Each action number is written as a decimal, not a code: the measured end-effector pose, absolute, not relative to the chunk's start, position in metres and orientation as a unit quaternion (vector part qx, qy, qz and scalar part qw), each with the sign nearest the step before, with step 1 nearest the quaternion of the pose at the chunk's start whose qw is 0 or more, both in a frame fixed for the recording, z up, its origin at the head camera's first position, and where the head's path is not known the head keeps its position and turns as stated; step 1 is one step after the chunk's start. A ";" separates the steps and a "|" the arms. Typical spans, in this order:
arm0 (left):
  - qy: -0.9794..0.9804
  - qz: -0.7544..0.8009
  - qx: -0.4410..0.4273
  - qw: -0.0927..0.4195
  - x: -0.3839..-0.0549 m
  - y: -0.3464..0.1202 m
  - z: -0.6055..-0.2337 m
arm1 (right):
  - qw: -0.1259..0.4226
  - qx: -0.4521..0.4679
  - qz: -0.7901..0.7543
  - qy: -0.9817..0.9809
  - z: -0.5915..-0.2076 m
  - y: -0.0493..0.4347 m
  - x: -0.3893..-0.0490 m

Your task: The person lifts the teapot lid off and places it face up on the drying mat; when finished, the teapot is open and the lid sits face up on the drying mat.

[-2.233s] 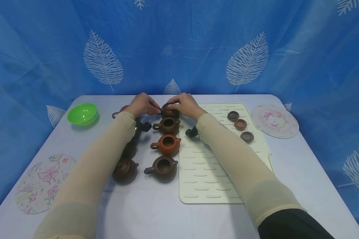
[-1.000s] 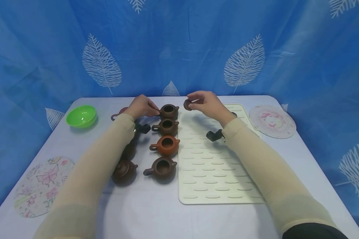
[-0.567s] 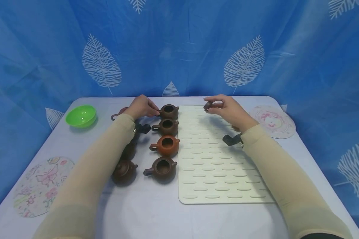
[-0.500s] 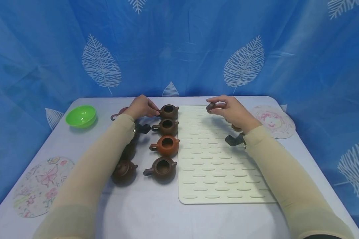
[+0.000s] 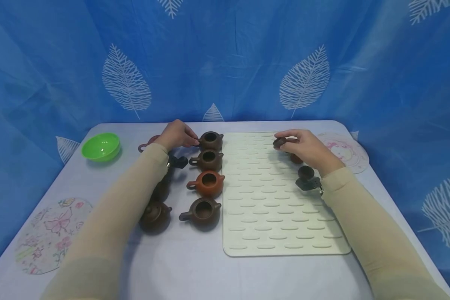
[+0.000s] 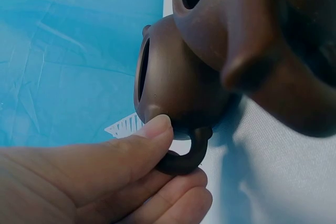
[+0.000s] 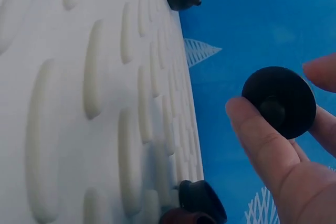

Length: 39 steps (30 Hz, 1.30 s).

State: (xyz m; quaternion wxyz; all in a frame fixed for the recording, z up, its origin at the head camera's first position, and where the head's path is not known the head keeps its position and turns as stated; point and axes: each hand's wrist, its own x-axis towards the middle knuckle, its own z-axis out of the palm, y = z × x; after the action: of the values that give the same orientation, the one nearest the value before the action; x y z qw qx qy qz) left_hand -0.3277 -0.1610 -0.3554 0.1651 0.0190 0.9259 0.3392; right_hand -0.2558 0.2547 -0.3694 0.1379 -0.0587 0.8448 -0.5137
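At the far end of a column of lidless teapots, my left hand (image 5: 177, 135) pinches the handle of a brown teapot (image 5: 211, 141) between thumb and fingers. The left wrist view shows that handle (image 6: 184, 162) under the thumb, the teapot's mouth uncovered. Over the far right of the cream mat, my right hand (image 5: 310, 149) pinches a dark round teapot lid (image 7: 278, 103) between thumb and fingers, its knob showing. Nearby on the mat lie a reddish lid (image 5: 296, 158) and a dark lid (image 5: 306, 172). My right hand hides part of the mat there.
Nearer in the same column stand a brown teapot (image 5: 208, 160), an orange-brown one (image 5: 209, 183) and a dark one (image 5: 202, 211). Lidded teapots (image 5: 155, 216) stand by my left forearm, partly hidden. A green bowl (image 5: 101, 147), a floral round mat (image 5: 54, 235) and a pink-patterned one (image 5: 345, 152) lie outward.
My right hand has lifted the lid from the far teapot, leaving its mouth uncovered, and carried it right across the mat. My left hand has stayed at the handle.
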 end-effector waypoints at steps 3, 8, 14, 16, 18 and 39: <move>0.927 0.338 0.020 0.163 -0.327 -0.161 -0.355 | 0.130 -0.055 -0.504 0.852 -0.372 0.256 -0.253; 0.926 0.339 0.022 0.162 -0.327 -0.160 -0.355 | 0.110 -0.047 -0.490 0.864 -0.377 0.256 -0.249; 0.925 0.341 0.021 0.164 -0.327 -0.160 -0.356 | 0.087 -0.070 -0.481 0.870 -0.385 0.256 -0.246; 0.925 0.341 0.021 0.164 -0.327 -0.161 -0.356 | 0.082 -0.086 -0.480 0.869 -0.387 0.256 -0.244; 0.925 0.341 0.019 0.165 -0.327 -0.161 -0.356 | 0.077 -0.098 -0.475 0.871 -0.387 0.256 -0.242; 0.924 0.343 0.017 0.167 -0.325 -0.161 -0.354 | 0.071 -0.130 -0.384 0.911 -0.392 0.255 -0.232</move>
State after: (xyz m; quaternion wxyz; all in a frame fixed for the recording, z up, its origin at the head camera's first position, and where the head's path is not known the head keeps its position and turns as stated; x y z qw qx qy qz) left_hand -0.3248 -0.1607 -0.3540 0.1670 0.0165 0.9242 0.3430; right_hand -0.2319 0.2549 -0.3923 0.0708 -0.1301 0.9112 -0.3844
